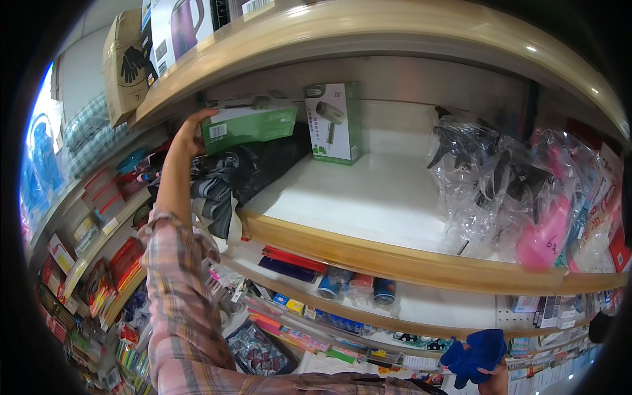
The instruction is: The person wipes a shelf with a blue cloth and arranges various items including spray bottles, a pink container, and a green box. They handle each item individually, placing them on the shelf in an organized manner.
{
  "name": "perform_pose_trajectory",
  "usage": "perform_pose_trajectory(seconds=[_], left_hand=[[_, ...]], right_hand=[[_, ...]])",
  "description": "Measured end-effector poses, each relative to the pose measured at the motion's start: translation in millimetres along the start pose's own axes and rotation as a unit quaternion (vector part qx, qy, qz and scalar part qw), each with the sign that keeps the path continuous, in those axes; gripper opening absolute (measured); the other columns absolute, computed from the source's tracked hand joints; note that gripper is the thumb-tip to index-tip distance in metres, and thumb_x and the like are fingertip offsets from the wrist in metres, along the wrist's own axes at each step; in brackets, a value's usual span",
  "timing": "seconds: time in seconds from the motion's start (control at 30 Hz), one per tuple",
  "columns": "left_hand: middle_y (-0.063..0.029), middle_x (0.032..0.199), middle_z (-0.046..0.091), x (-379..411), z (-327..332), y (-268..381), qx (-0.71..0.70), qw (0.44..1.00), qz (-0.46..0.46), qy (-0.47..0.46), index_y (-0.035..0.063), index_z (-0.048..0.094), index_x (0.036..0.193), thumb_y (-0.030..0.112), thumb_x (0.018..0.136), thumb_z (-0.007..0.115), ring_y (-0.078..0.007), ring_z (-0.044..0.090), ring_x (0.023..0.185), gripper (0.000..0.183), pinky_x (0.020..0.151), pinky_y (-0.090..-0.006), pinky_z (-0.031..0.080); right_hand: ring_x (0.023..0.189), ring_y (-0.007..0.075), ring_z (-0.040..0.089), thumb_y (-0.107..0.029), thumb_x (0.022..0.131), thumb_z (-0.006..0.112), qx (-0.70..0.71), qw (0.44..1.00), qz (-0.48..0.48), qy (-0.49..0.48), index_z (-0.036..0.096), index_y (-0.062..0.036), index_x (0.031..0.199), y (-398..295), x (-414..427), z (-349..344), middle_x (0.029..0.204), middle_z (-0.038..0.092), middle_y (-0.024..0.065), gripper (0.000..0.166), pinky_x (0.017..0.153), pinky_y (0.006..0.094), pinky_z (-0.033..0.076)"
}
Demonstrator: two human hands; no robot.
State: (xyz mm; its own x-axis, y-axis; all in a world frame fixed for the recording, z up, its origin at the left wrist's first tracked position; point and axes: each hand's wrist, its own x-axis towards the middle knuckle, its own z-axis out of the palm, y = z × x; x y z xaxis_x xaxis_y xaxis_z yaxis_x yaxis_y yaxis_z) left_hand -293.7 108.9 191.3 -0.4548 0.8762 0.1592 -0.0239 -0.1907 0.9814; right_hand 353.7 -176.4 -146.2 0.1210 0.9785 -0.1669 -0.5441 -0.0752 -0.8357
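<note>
My left hand point(193, 132) grips the near end of a green and white carton point(249, 129), thumb on top and fingers at its side. The carton lies on its side above folded black and grey fabric goods point(232, 182) on the shelf. Beside it, a second carton point(332, 123) with a hair dryer pictured on it stands upright on the white shelf board point(345, 197). At the lower right, my right hand point(496, 377) holds a blue cloth point(476, 355), which hides most of the fingers.
Clear plastic bags with dark and pink items point(489, 182) fill the shelf's right side. A wooden shelf edge point(345, 29) curves overhead, bearing boxes, one picturing a kettle point(185, 29). Lower shelves hold packaged goods; a dark bin point(261, 350) of small packets stands below.
</note>
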Motion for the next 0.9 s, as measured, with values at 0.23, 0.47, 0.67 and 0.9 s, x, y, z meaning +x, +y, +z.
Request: perform_pose_trajectory(seconds=[0.23,0.47,0.67,0.9], left_hand=[[-0.0099,0.109,0.058,-76.2,-2.8,-6.4,-0.042,0.98,0.188,-0.051,0.0054,0.049,0.123,0.027,0.073,0.072,-0.0236,0.059,0.098,0.059,0.083,-0.0376,0.051],[-0.0088,0.11,0.057,-146.1,61.6,-42.2,-0.105,0.971,0.2,-0.076,0.0051,0.05,0.121,0.021,0.078,0.066,-0.0207,0.057,0.101,0.048,0.091,-0.0343,0.046],[-0.0155,0.119,0.051,-162.8,128.4,-74.8,-0.091,0.98,0.154,-0.093,0.0051,0.03,0.137,0.019,0.071,0.071,-0.0266,0.053,0.108,0.079,0.091,-0.0398,0.045],[-0.016,0.103,0.056,-144.9,159.7,-97.6,-0.093,0.976,0.137,-0.141,0.0054,0.025,0.135,0.003,0.063,0.071,-0.0279,0.055,0.099,0.085,0.09,-0.0402,0.042]], right_hand=[[0.104,0.0331,0.057,-0.003,0.054,0.067,0.002,1.0,-0.002,-0.007,0.046,-0.0004,0.125,2.3,-0.6,-6.0,0.113,0.059,0.019,0.074,0.089,0.0451,0.049],[0.099,0.0337,0.06,-0.002,0.052,0.068,0.002,0.999,-0.017,-0.046,0.049,-0.0008,0.123,4.5,3.1,4.8,0.107,0.061,0.0176,0.074,0.087,0.0439,0.05],[0.102,0.0334,0.06,0.002,0.052,0.068,0.024,0.999,0.035,-0.008,0.044,0.0004,0.128,0.8,-6.6,15.4,0.113,0.06,0.0187,0.08,0.086,0.0442,0.052],[0.101,0.0335,0.059,-0.006,0.052,0.07,0.051,0.998,-0.002,-0.021,0.045,0.0,0.127,9.4,-10.0,3.6,0.11,0.061,0.0193,0.079,0.087,0.0439,0.05]])
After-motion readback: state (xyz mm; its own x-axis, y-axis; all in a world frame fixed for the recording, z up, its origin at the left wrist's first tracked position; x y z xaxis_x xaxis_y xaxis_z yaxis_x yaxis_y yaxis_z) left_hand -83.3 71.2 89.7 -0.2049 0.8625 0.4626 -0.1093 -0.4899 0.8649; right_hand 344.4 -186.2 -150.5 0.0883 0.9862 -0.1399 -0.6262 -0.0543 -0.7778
